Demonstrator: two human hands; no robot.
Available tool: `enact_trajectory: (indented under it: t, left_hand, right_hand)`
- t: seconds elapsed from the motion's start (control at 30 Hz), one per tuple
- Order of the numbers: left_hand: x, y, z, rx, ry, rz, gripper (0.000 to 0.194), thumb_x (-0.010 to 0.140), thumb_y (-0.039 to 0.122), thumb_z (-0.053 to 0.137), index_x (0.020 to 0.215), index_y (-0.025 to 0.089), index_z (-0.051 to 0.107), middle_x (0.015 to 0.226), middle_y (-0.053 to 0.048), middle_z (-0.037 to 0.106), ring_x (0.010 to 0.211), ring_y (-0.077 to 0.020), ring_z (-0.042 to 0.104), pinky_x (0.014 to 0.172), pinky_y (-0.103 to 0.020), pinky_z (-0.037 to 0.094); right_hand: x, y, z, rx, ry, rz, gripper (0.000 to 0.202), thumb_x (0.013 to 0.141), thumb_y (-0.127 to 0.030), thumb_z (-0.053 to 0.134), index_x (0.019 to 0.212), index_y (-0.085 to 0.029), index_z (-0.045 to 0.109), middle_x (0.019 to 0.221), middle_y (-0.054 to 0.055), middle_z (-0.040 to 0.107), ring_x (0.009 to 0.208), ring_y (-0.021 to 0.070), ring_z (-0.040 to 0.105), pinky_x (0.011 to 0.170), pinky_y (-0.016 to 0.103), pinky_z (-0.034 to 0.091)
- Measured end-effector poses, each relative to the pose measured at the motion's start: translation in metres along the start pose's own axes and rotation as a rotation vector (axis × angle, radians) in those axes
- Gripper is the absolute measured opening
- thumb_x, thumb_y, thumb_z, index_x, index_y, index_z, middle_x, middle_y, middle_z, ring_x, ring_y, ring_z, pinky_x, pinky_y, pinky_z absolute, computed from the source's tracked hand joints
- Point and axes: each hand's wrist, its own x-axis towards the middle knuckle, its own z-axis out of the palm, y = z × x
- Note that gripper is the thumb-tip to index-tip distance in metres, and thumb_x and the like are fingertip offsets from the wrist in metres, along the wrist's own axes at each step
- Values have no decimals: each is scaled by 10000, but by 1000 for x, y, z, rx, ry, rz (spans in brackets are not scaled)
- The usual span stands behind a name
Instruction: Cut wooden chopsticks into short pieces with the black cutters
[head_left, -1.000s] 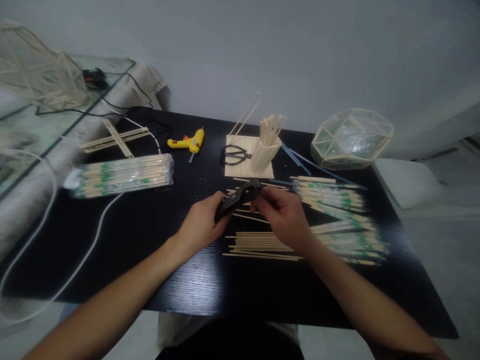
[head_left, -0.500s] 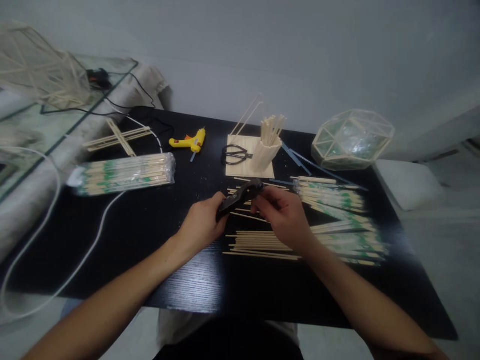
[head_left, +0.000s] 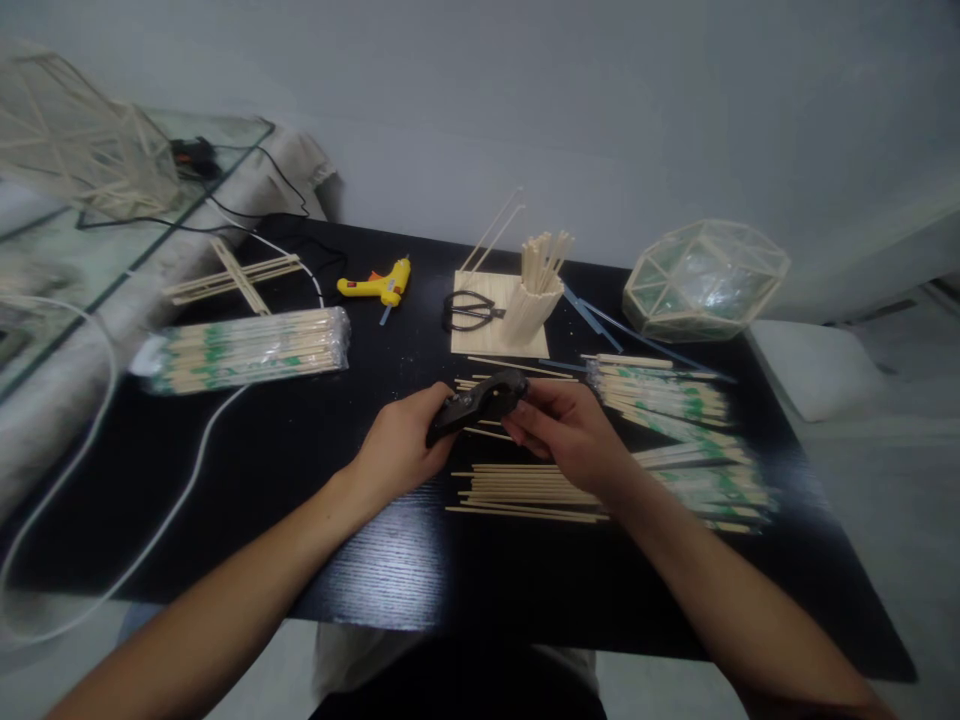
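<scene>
My left hand [head_left: 405, 437] is closed around the handle of a black hand tool [head_left: 480, 402] with a hooked jaw; it looks like a cutter. The tool is above the middle of the dark table, its jaw end pointing right. My right hand [head_left: 574, 430] is beside that jaw, thumb and fingers pinched together. What sits between those fingertips, if anything, is hidden. Loose wooden sticks [head_left: 525, 482] lie in a row below both hands, partly under my right wrist. A few more thin sticks lie behind the tool.
A wooden base [head_left: 465, 342] carries black scissors [head_left: 471, 312] and a stick-walled holder [head_left: 531, 312] full of sticks. A yellow glue gun [head_left: 379, 284] lies left of it. Packed sticks [head_left: 255, 348] are at left, opened packs [head_left: 667, 390] at right, near a faceted frame [head_left: 705, 280].
The black tool has turned slightly in my left hand, and its curved jaw gap shows more clearly. My right hand has shifted a little but stays at the jaw end.
</scene>
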Motion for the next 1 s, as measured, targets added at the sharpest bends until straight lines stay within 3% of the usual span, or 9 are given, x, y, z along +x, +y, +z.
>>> enact_trajectory:
  t: [0.3, 0.43, 0.7, 0.87, 1.0]
  left_hand:
    - [2, -2, -6, -16, -22, 70, 124, 882, 163, 573, 984, 184, 641, 858, -28, 688, 754, -165, 632, 701, -263, 454]
    - [3, -1, -9, -56, -54, 87, 172, 872, 139, 570, 1013, 185, 657, 903, -37, 710, 795, -171, 649, 730, -267, 469]
    - [4, -2, -9, -102, -115, 109, 134, 897, 149, 565, 996, 185, 647, 898, -30, 699, 794, -159, 641, 729, -259, 461]
    - [3, -3, -9, -70, -104, 98, 47, 878, 149, 561, 873, 195, 570, 771, 9, 632, 664, -130, 574, 632, -234, 403]
    - [2, -1, -10, -45, -106, 66, 99, 847, 132, 552, 798, 206, 510, 687, 33, 581, 575, -110, 513, 581, -226, 359]
  right_hand:
    - [-3, 9, -1, 164, -62, 135, 284, 908, -453, 761, 838, -186, 696, 647, -34, 550, 481, 55, 326, 412, 196, 218]
    - [-3, 7, -2, 279, -147, 184, 262, 902, -420, 769, 887, -168, 700, 626, -48, 514, 455, 43, 263, 387, 191, 127]
    - [-1, 8, -6, 429, -234, 316, 247, 877, -389, 787, 886, -157, 701, 609, -70, 505, 438, 32, 185, 383, 186, 83]
    - [-1, 7, -5, 466, -242, 312, 226, 888, -381, 775, 900, -162, 717, 610, -72, 511, 429, 28, 163, 381, 192, 59]
    - [-2, 5, -5, 449, -215, 331, 248, 869, -394, 792, 895, -159, 717, 605, -74, 510, 433, 30, 163, 379, 200, 52]
